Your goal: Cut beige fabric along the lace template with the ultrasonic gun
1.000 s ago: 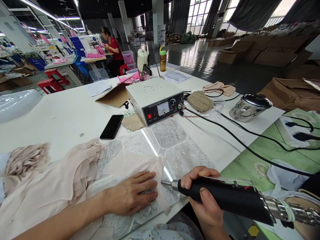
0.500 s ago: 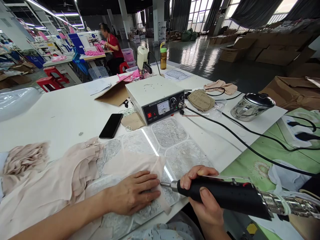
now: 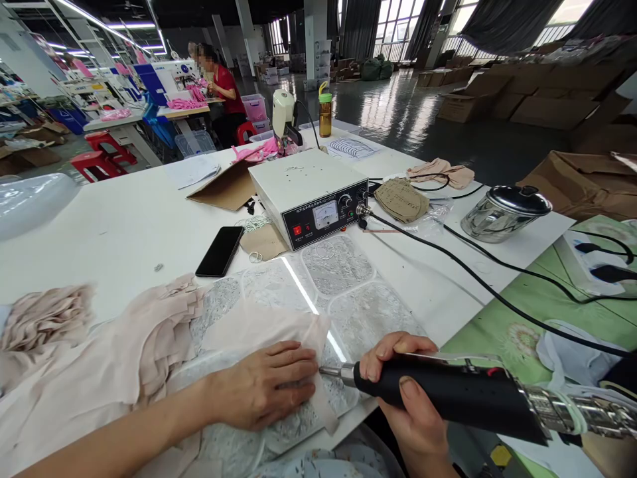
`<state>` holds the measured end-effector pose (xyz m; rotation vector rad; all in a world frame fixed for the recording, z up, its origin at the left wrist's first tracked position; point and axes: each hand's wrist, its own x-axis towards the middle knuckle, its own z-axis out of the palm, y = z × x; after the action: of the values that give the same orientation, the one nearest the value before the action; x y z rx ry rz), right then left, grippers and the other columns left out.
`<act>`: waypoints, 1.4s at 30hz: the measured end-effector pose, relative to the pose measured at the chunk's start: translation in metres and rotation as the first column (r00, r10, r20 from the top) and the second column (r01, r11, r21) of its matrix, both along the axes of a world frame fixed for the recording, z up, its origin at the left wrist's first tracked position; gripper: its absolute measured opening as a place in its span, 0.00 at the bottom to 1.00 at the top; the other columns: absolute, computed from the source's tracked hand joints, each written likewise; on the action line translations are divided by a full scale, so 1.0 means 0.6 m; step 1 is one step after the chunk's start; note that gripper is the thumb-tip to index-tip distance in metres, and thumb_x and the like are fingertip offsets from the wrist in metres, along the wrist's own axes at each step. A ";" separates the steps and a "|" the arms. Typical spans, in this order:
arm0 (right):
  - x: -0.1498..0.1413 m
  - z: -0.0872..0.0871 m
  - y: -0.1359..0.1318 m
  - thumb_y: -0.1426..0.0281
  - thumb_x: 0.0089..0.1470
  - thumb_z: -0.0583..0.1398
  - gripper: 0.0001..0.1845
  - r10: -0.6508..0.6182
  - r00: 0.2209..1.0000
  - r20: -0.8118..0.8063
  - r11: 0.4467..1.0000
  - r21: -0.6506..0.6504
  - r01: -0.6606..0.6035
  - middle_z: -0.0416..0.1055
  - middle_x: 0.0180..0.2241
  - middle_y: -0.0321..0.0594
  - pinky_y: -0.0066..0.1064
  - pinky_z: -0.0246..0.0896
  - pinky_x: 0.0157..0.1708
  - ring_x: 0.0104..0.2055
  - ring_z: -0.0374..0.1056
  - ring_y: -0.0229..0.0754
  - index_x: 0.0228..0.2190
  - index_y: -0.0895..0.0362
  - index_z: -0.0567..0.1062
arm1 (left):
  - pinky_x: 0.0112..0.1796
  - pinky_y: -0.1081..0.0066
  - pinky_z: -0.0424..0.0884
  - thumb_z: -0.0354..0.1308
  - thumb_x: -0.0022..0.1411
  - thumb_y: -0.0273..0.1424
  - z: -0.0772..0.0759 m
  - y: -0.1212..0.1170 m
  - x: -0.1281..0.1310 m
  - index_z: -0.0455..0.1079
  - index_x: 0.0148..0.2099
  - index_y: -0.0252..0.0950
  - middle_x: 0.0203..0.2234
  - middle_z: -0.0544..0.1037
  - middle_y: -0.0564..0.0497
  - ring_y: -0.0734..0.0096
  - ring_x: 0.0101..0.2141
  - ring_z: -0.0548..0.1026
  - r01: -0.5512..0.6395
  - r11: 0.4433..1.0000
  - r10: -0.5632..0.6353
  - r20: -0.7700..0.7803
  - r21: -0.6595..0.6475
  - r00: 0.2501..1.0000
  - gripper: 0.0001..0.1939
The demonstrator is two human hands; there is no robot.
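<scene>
The camera sits on the person's head, looking forward and down over the white table (image 3: 124, 219). The left hand (image 3: 266, 385) and right hand (image 3: 417, 415) are close, and the windows (image 3: 398, 30) are far away.

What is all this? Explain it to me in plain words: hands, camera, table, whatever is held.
No robot here: these are a person's bare hands, filmed by a camera worn on the head, looking forward and down. The left hand lies on pale fabric over a patterned mat. The right hand grips a black tool; its metal tip points toward the left hand. On the white table beyond stand a box with a meter and a lidded metal mug; a phone lies there too. More fabric is heaped at left.
</scene>
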<state>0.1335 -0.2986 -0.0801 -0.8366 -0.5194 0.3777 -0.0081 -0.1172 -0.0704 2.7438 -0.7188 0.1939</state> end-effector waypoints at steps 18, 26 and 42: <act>0.000 0.001 -0.003 0.64 0.56 0.59 0.08 0.006 1.000 0.012 1.000 -0.013 -0.005 0.63 0.31 0.33 0.33 0.66 0.25 0.24 0.66 0.35 0.37 0.52 0.67 | 0.60 0.57 0.58 0.51 0.70 0.34 -0.001 -0.002 -0.007 0.68 0.55 0.37 0.53 0.72 0.43 0.54 0.60 0.63 -0.035 0.999 0.038 -0.068 0.035 0.997 0.15; 0.000 0.008 -0.001 0.63 0.55 0.59 0.08 -0.018 0.999 0.026 1.000 -0.016 0.018 0.62 0.30 0.33 0.32 0.67 0.25 0.24 0.65 0.34 0.36 0.52 0.67 | 0.61 0.57 0.56 0.49 0.71 0.37 0.009 -0.005 -0.008 0.68 0.56 0.39 0.54 0.72 0.44 0.55 0.60 0.63 -0.042 0.996 0.050 -0.093 0.082 0.994 0.16; -0.001 0.011 -0.025 0.65 0.53 0.59 0.07 -0.016 1.000 -0.012 1.000 -0.014 0.016 0.62 0.30 0.33 0.33 0.66 0.24 0.24 0.64 0.35 0.36 0.52 0.68 | 0.62 0.54 0.52 0.48 0.71 0.41 -0.006 -0.004 -0.015 0.67 0.57 0.40 0.54 0.71 0.43 0.53 0.60 0.62 -0.047 0.998 0.051 -0.103 0.044 0.993 0.18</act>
<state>0.1331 -0.3137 -0.0736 -0.8507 -0.4991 0.3722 -0.0168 -0.1198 -0.0738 2.7890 -0.6347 0.0462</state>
